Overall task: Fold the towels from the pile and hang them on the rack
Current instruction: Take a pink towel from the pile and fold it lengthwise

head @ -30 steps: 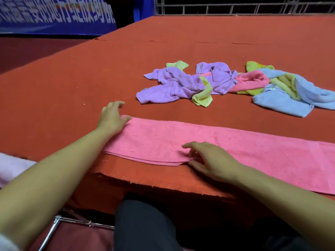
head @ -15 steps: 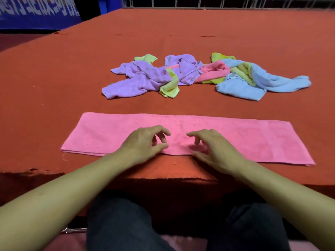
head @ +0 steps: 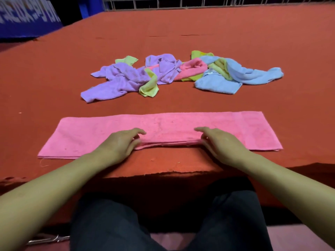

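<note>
Pinching the near edge of the pink towel (head: 163, 131), my left hand (head: 118, 144) and right hand (head: 220, 144) sit side by side with a gap between them, fingers curled onto the cloth, thumbs tucked at the doubled hem. The towel lies flat as a long folded strip on the red table (head: 54, 73), extending outward past both hands, parallel to the table's front edge. Below the hands I see my dark trousers (head: 112, 227). Beyond the hands, well apart from the strip, the pile (head: 174, 73) of crumpled towels rests: purple (head: 116, 82) ahead-left, blue (head: 221, 82) ahead-right, yellow and pink pieces between. Farthest off stand a blue banner (head: 27, 20) and a metal railing (head: 199, 1).
</note>
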